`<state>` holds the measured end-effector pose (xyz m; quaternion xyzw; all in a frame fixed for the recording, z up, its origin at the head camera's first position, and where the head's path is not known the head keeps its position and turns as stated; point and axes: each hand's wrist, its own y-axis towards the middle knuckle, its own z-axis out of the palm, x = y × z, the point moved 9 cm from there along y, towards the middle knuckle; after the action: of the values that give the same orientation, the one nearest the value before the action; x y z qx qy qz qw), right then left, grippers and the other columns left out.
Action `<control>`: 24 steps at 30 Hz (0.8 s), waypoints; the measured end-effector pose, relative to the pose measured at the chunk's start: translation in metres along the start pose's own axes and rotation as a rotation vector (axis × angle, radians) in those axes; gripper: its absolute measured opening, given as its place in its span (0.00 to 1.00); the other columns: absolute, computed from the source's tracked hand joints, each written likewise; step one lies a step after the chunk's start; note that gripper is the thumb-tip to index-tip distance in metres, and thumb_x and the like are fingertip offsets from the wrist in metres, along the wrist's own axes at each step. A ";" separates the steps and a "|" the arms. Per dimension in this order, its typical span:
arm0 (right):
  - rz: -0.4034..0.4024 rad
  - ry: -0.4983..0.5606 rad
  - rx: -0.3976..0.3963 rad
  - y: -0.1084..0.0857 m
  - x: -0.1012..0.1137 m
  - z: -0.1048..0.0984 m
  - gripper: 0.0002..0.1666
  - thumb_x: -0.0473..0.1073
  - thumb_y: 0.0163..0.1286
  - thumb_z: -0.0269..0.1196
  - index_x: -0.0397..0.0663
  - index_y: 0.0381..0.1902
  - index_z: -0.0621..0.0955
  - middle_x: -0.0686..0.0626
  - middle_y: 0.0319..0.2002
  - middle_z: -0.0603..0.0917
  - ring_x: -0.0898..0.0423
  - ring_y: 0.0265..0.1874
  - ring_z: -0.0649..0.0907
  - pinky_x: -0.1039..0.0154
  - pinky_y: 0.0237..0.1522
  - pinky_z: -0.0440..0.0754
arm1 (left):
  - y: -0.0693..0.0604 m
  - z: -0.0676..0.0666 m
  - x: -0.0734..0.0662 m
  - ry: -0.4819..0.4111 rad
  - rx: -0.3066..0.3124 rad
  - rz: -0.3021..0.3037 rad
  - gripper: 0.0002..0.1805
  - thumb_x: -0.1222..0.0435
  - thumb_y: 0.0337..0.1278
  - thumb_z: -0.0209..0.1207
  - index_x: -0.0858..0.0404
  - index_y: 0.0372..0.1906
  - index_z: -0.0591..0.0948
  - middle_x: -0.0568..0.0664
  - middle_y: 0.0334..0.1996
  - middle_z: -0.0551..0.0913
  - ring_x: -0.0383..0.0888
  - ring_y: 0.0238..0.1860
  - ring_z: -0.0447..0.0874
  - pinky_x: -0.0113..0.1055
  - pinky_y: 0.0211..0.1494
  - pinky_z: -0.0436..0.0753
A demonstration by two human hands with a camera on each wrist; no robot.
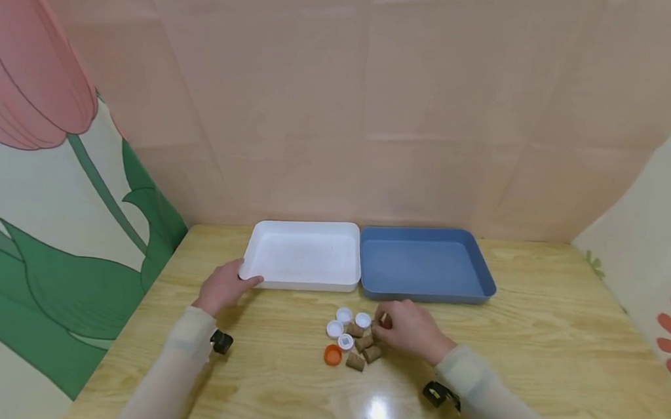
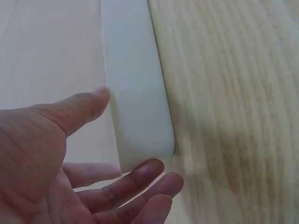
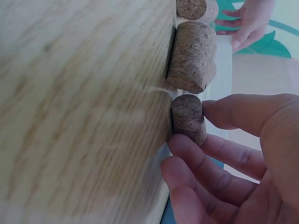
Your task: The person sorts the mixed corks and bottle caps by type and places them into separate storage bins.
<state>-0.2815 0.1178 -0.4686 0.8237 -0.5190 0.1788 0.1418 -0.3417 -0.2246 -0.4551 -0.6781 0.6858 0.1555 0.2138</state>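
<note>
Blue plastic-looking tray [image 1: 426,297] serves as landmark: just left of it sits the white tray [image 1: 300,285], whose near-left corner the left hand [image 1: 224,287] holds between thumb and fingers. Close before the blue tray's near-left corner, the right hand [image 1: 411,329] pinches a cork [image 3: 189,119] between thumb and fingertips, low at the table [image 1: 538,344]. Farther toward the person from that corner lie loose corks [image 1: 372,353], white caps [image 1: 334,328] and an orange cap [image 1: 332,355]; one white cap bears a greyish square mark, too small to read.
</note>
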 end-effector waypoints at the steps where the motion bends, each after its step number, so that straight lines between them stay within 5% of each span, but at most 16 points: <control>1: 0.005 0.003 0.001 0.000 0.000 0.001 0.02 0.43 0.60 0.69 0.55 0.32 0.85 0.60 0.24 0.82 0.65 0.23 0.78 0.64 0.24 0.76 | 0.001 0.000 0.000 0.004 0.003 0.003 0.34 0.49 0.66 0.60 0.69 0.66 0.73 0.64 0.59 0.80 0.56 0.52 0.80 0.55 0.58 0.76; 5: 0.019 0.007 0.005 0.000 0.000 0.002 0.02 0.43 0.60 0.69 0.57 0.31 0.85 0.60 0.23 0.82 0.65 0.22 0.77 0.64 0.25 0.76 | 0.003 0.000 0.001 0.014 0.005 0.005 0.34 0.49 0.66 0.61 0.69 0.67 0.73 0.65 0.62 0.78 0.60 0.59 0.78 0.58 0.61 0.74; 24: -0.025 0.035 -0.014 -0.003 -0.002 -0.015 0.03 0.42 0.62 0.69 0.54 0.34 0.84 0.60 0.25 0.82 0.66 0.22 0.77 0.66 0.25 0.76 | 0.004 0.001 0.003 -0.030 0.034 -0.064 0.36 0.50 0.64 0.62 0.71 0.68 0.72 0.66 0.64 0.76 0.58 0.58 0.77 0.57 0.64 0.72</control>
<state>-0.2819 0.1266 -0.4558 0.8258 -0.5075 0.1876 0.1590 -0.3454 -0.2268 -0.4574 -0.6934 0.6631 0.1472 0.2404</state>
